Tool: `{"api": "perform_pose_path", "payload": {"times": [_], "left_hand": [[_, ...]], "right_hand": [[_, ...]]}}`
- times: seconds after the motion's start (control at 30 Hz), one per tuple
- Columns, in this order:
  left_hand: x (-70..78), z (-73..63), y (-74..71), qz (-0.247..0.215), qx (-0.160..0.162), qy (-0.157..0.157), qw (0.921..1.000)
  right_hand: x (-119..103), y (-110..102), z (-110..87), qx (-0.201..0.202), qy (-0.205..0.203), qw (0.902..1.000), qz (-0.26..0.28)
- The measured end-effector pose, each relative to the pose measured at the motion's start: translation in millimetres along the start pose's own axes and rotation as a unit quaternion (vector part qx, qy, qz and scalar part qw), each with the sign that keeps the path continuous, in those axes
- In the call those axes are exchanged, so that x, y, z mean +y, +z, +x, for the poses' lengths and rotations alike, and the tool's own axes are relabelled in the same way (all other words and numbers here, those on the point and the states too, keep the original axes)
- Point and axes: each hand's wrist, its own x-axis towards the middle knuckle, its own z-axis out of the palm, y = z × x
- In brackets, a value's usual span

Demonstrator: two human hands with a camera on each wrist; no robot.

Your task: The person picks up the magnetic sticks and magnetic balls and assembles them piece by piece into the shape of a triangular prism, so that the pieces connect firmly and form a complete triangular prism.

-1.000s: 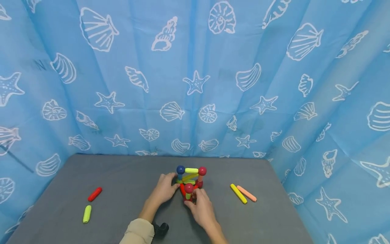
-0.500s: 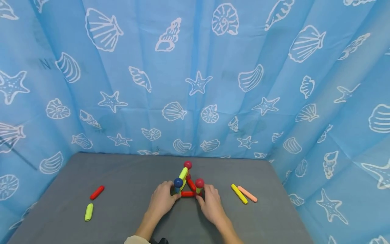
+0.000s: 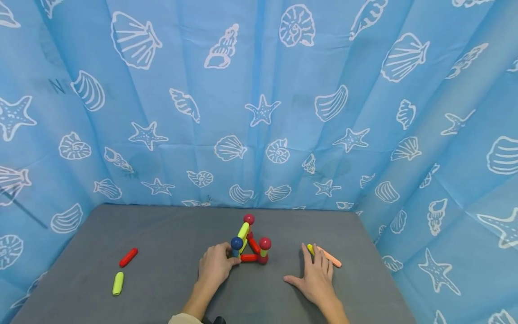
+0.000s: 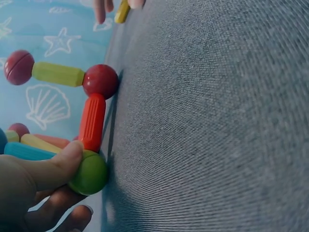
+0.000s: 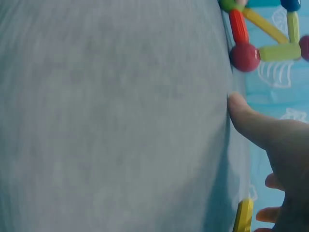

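Observation:
A frame of colored rods and balls (image 3: 249, 257) stands mid-table. Red rods form its base, with red balls and a blue ball (image 3: 236, 243) on top of short uprights. My left hand (image 3: 214, 265) is at its near left corner, thumb and fingers gripping the green ball (image 4: 89, 174) at the base, by the red rod (image 4: 92, 121). Over to the right, my right hand (image 3: 316, 275) is spread above the yellow rod (image 3: 310, 248), covering most of it. Beside that lies a peach rod (image 3: 334, 261). Whether the fingertips touch the yellow rod is hard to tell.
On the left of the grey table (image 3: 170, 238) lie a red rod (image 3: 128, 257) and a lime-green rod (image 3: 118, 283). A blue curtain with shell prints (image 3: 259, 135) hangs behind the table and along its sides.
The frame was turned, bringing the blue-topped corner to the near left. My right hand then let go of its right corner and moved right to the loose rods; my left hand stayed on the frame.

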Motion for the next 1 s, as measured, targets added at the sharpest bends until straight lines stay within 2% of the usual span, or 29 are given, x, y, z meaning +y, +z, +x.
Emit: {"api": "perform_pose_path", "payload": {"times": [0.07,0.13,0.23,0.37,0.43,0.6,0.67,0.73,0.87,0.93,1.0], "left_hand": [[0.2,-0.6,0.0,0.0,0.0,-0.002,1.0],[0.2,-0.9,0.2,-0.002,-0.001,-0.004,1.0],[0.0,-1.0,0.6,-0.005,0.001,-0.004,1.0],[0.5,-0.9,0.5,-0.006,0.004,-0.006,1.0],[0.7,-0.9,0.2,-0.005,0.007,-0.007,0.9999],[0.0,-0.4,0.3,-0.002,0.012,-0.005,0.9999],[0.0,-0.2,0.3,-0.001,0.013,-0.004,0.9999],[-0.1,0.0,0.4,-0.001,0.014,-0.006,0.9999],[0.2,0.3,0.5,-0.001,0.016,-0.007,0.9998],[0.4,0.5,0.7,-0.001,0.016,-0.009,0.9998],[0.5,0.6,0.6,0.001,0.016,-0.011,0.9998]], "right_hand": [[4.8,-1.4,0.5,-0.003,0.007,1.0,-0.001],[7.2,-1.2,0.9,0.01,0.002,0.9999,-0.003],[7.1,1.2,2.0,0.055,-0.025,0.9982,-0.002],[3.5,6.2,5.1,0.115,-0.065,0.9911,0.016],[-1.3,7.4,7.1,0.12,-0.072,0.9895,0.034],[-22.9,0.7,14.0,0.104,-0.073,0.9861,0.107],[-35.3,-6.9,18.3,0.119,-0.089,0.9777,0.149],[-50.6,-16.4,23.6,0.15,-0.118,0.9637,0.187],[-81.7,-33.1,33.6,0.219,-0.203,0.9201,0.254],[-96.5,-37.5,38.0,0.229,-0.234,0.9034,0.277],[-109.3,-37.9,41.6,0.215,-0.256,0.897,0.289]]}}
